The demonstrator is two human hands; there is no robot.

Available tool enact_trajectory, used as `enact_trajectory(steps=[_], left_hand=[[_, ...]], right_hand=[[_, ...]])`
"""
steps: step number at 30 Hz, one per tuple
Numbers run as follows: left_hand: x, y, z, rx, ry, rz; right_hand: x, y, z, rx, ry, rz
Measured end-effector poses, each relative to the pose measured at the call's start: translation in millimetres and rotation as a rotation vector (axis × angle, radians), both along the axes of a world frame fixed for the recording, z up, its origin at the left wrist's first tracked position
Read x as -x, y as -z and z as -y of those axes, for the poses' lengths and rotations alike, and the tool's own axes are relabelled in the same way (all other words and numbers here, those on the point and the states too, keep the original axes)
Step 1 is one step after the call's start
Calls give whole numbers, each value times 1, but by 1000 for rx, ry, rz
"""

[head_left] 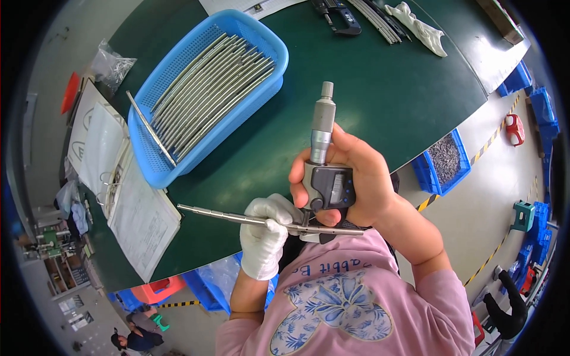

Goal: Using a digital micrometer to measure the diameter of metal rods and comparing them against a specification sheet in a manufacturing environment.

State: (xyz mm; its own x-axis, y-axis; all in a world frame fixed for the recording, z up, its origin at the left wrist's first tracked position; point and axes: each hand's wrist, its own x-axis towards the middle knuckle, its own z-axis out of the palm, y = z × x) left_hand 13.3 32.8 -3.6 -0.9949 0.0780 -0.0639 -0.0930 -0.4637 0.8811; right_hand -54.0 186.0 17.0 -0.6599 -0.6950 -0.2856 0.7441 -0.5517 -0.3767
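Note:
My left hand (265, 237), in a white glove, is closed around a thin stepped metal rod (222, 214). The rod lies nearly level across my front, its left end reaching out over the green table. Bare and wrapped around the body of a digital micrometer (332, 185), my right hand (368, 178) holds it upright, thimble at the top. The rod passes through the micrometer's lower part; whether the jaws touch it cannot be made out. Beyond my hands a blue plastic basket (279, 77) contains several similar metal rods (208, 89), with one rod (151, 129) leaning on its left side.
An open ring binder (139, 225) with papers lies along the table's left edge, near a bag of small parts (113, 66). Another micrometer (341, 21), dark rods (380, 21) and a white glove (418, 26) lie at the far side. A blue bin of shavings (444, 159) stands right.

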Motion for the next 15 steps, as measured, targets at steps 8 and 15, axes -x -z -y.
enact_trajectory(steps=[8, 15], left_hand=[[1, -2, 1, -3, 16, -59], [1, 1, 1, 2, 44, -82]], right_hand=[[-1, -1, -1, 7, 3, -8], [-3, -2, -2, -26, 7, -31]])
